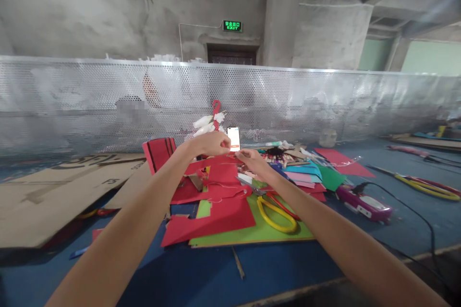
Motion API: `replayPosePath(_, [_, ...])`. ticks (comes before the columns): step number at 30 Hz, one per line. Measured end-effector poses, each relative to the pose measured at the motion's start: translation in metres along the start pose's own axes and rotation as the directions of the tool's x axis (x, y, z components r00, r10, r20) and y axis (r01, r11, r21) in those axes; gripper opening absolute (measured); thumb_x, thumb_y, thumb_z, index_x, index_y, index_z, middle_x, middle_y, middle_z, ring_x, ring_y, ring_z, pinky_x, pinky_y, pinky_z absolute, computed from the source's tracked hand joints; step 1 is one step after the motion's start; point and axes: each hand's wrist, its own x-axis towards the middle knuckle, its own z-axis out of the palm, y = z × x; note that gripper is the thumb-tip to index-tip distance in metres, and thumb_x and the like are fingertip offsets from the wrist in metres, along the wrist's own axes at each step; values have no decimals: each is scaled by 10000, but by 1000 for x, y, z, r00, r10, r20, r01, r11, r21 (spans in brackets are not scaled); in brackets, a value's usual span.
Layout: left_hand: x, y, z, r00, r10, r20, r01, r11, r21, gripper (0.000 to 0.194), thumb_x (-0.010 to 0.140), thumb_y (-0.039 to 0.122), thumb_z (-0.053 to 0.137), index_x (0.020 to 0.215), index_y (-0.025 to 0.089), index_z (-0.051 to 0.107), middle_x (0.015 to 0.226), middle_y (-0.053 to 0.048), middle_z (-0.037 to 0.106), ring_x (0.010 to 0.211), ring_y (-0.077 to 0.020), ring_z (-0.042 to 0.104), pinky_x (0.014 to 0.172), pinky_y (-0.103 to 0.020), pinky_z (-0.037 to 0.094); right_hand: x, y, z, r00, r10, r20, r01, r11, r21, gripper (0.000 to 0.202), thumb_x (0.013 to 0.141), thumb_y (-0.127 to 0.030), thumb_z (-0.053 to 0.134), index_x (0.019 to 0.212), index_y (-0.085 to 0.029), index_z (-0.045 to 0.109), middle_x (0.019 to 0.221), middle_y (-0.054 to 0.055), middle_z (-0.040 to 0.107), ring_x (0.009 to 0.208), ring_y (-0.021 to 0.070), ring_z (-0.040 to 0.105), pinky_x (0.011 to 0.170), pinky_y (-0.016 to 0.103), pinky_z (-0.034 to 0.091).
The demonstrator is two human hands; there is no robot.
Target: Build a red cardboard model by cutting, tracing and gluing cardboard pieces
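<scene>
Both hands reach forward over the pile of red felt pieces (pixel 230 216), close together just below a lit phone (pixel 233 138). My left hand (pixel 215 144) has its fingers bent together beside the phone's left edge. My right hand (pixel 252 159) pinches something at its fingertips, a little lower and to the right. What either hand holds is too small to name; a thin reddish piece shows between them. Scissors with yellow and red handles (pixel 275 216) lie under my right forearm, on a green sheet (pixel 281 236).
Cardboard sheets (pixel 65 192) lie at the left. A red striped box (pixel 160 152) and white flowers (pixel 207 124) stand behind the felt. At the right are a purple device (pixel 365 204) with a cord and more scissors (pixel 425 186). A perforated metal screen (pixel 281 100) runs behind.
</scene>
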Motion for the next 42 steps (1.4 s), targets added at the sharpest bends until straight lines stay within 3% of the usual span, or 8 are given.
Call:
replayPosePath(4, [7, -7, 9, 996, -41, -77, 34, 996, -85, 315, 911, 463, 531, 899, 180, 667, 819, -53, 660, 709, -174, 550, 660, -303, 360, -1, -2, 1, 999, -29, 17, 29, 999, -19, 266, 890, -413, 743, 942, -156, 703, 889, 32, 709, 620, 118, 668, 493, 190, 499])
replayPosePath(9, [14, -21, 30, 998, -42, 42, 53, 952, -300, 476, 927, 617, 492, 686, 207, 516, 620, 8, 425, 562, -140, 350, 564, -318, 248, 1, -1, 3, 999, 22, -33, -22, 999, -29, 195, 914, -358, 718, 988, -178, 721, 930, 41, 742, 674, 145, 701, 496, 194, 502])
replayPosePath(14, [13, -28, 39, 997, -38, 71, 60, 937, -343, 530, 867, 641, 588, 608, 216, 406, 596, 30, 275, 545, -128, 237, 552, -332, 177, 1, -2, 1, 1000, 14, -15, -15, 999, -31, 173, 912, -348, 722, 953, -180, 727, 923, 42, 748, 705, 152, 711, 510, 189, 514])
replayPosePath(18, [13, -29, 38, 999, -23, 49, 40, 931, -364, 497, 855, 613, 607, 607, 213, 447, 603, 26, 290, 558, -131, 252, 559, -330, 170, 1, -5, -3, 1000, 23, 20, -23, 1000, 11, 163, 924, -336, 712, 971, -180, 720, 939, 43, 752, 702, 138, 704, 596, 212, 575])
replayPosePath(24, [12, -34, 36, 999, -12, 44, 29, 918, -396, 529, 896, 604, 572, 613, 217, 349, 601, 36, 249, 549, -130, 230, 564, -334, 162, -1, -11, -8, 996, 31, 83, -31, 1000, -2, 103, 909, -124, 681, 1000, -166, 703, 887, 34, 761, 715, 108, 705, 652, 188, 587])
replayPosePath(32, [5, -31, 31, 1000, 11, 3, -9, 918, -397, 442, 898, 576, 587, 670, 198, 595, 591, 35, 348, 560, -129, 294, 550, -310, 202, -6, -18, -6, 997, 30, 73, -27, 999, -32, 137, 889, -121, 703, 1019, -161, 717, 937, 47, 786, 775, 135, 752, 752, 254, 632])
replayPosePath(36, [7, -34, 32, 1000, -2, 17, 8, 923, -384, 413, 887, 568, 600, 771, 187, 708, 627, 16, 487, 587, -128, 380, 563, -286, 262, -5, -18, -6, 998, 15, 69, -13, 1000, -27, 154, 873, -69, 694, 995, -158, 723, 913, 47, 787, 768, 141, 764, 773, 272, 641])
replayPosePath(42, [9, -35, 32, 1000, -5, 28, 15, 932, -363, 425, 883, 573, 595, 847, 181, 755, 689, -6, 595, 623, -135, 448, 594, -278, 318, -2, -15, -8, 996, 22, 82, -21, 1000, -12, 108, 879, -148, 741, 986, -161, 741, 890, 51, 791, 786, 163, 771, 763, 276, 648])
